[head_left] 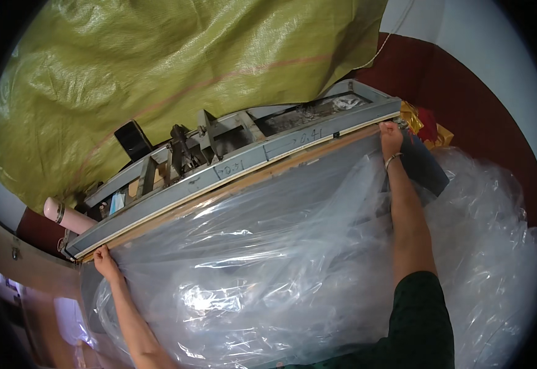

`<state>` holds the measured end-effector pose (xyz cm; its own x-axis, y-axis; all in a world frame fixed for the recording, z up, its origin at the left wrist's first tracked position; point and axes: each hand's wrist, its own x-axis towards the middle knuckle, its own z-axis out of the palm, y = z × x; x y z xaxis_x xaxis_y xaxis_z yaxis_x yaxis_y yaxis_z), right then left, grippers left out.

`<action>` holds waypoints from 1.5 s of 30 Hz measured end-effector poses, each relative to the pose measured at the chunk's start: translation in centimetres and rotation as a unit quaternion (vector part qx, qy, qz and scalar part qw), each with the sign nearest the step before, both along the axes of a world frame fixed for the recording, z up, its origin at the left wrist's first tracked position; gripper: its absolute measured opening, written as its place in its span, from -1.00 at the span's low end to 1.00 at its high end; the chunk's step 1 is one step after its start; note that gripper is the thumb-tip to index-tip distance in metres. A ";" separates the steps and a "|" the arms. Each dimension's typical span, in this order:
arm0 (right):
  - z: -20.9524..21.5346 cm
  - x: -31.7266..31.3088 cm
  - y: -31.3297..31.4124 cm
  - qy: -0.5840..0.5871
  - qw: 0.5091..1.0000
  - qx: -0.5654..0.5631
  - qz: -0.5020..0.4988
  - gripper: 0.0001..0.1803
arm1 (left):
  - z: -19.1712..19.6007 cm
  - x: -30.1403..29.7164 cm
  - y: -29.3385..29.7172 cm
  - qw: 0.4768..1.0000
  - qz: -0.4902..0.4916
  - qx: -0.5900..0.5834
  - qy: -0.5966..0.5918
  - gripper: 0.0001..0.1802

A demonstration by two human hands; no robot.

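Note:
A wide sheet of clear plastic film spreads in front of me, wrinkled and shiny. My left hand is closed on its far left edge, with the fist near the left end of a long grey metal frame. At the frame's right end, my right hand pinches the film's far right corner. Between my hands the film's edge runs along a brown strip on the near side of the frame. Marks are drawn on the frame's near face. A bracelet circles my right wrist.
A pink bottle lies at the frame's left end. A black phone leans behind the frame, against a yellow-green woven sheet. More clear film is heaped at the right, below gold and red wrapping.

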<state>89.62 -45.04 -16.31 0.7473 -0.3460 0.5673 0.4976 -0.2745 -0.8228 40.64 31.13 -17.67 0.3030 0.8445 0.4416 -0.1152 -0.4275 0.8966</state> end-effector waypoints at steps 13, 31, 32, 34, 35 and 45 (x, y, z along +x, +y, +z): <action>1.3 -0.8 0.8 0.070 0.988 0.137 -0.015 -0.93 | 3.5 -0.7 -4.0 0.991 0.104 -0.076 -0.031 -0.90; 15.9 -31.5 33.5 -0.214 0.803 -0.358 0.425 -0.85 | 12.9 -12.8 -13.3 0.992 -0.117 -0.018 -0.049 -0.91; 15.3 -32.1 34.5 -0.187 0.793 -0.370 0.446 -0.84 | 13.1 -13.3 -13.5 0.992 -0.114 -0.027 -0.051 -0.92; 13.8 -32.7 36.0 -0.126 0.772 -0.397 0.480 -0.81 | 13.6 -13.9 -13.9 0.990 -0.120 -0.049 -0.050 -0.91; 13.3 -32.7 35.9 -0.066 0.771 -0.381 0.506 -0.81 | 13.5 -13.9 -13.5 0.993 -0.112 -0.022 -0.037 -0.92; 8.0 -26.0 20.3 0.108 0.852 -0.306 0.411 -0.89 | 2.7 -25.2 -8.6 0.846 0.060 0.273 0.454 -0.50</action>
